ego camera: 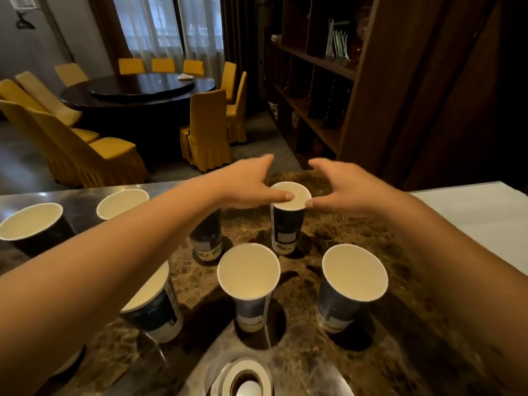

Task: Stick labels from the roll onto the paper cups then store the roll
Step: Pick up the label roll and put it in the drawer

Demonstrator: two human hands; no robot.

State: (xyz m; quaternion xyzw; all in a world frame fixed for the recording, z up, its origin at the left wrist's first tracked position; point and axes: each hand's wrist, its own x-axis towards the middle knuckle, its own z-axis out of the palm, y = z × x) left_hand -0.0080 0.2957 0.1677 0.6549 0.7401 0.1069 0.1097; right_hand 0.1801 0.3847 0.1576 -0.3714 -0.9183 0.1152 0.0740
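Cups (pixel 248 271) on counter (pixel 300 352); roll (pixel 245 378) nearest.

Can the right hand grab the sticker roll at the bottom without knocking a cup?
Probably yes. The right hand is up at the far cup, but the label roll lies near the body with open counter to its right; only the near right cup stands close.

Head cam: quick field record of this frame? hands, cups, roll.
left hand: open, thumb over the far cup's rim
right hand: open, thumb tip at the same rim
far cup: upright on marble counter, between both hands
other cups: six more visible, upright
label roll: on counter at near edge, untouched
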